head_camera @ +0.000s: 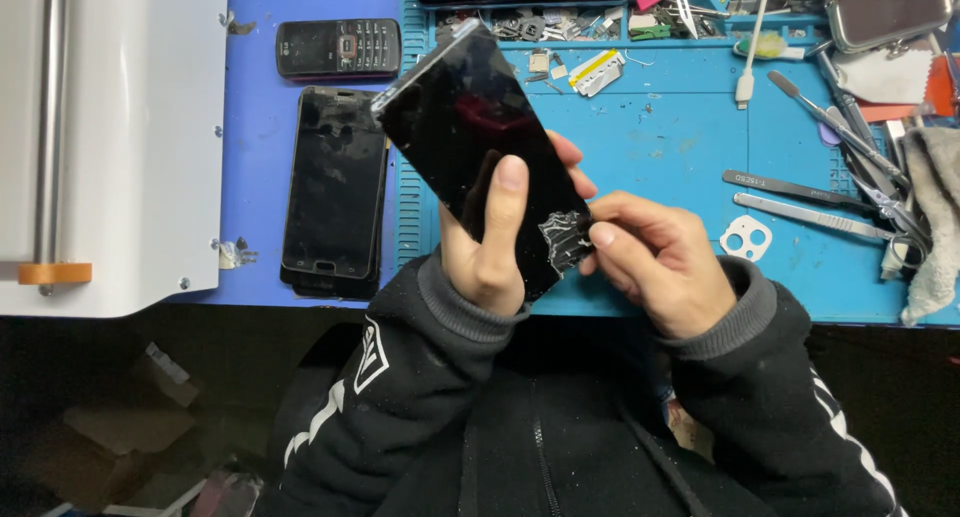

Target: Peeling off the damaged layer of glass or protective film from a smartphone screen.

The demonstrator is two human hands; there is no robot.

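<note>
From the head camera, the left hand (487,239) grips a black phone (478,147) tilted up over the blue mat (660,147), thumb flat across the glass, probably steadying it. The right hand (650,262) pinches the shattered corner (564,239) between thumb and forefinger.

Single view: head-worn camera, looking steeply down over wearer's chest onto blue work mat (660,137). Close range; left hand (490,242) and right hand (655,262) sit mid-frame, black sleeves fill lower edge. White machine (110,147) bounds left side (partly cropped). No second view for overlap.
</note>
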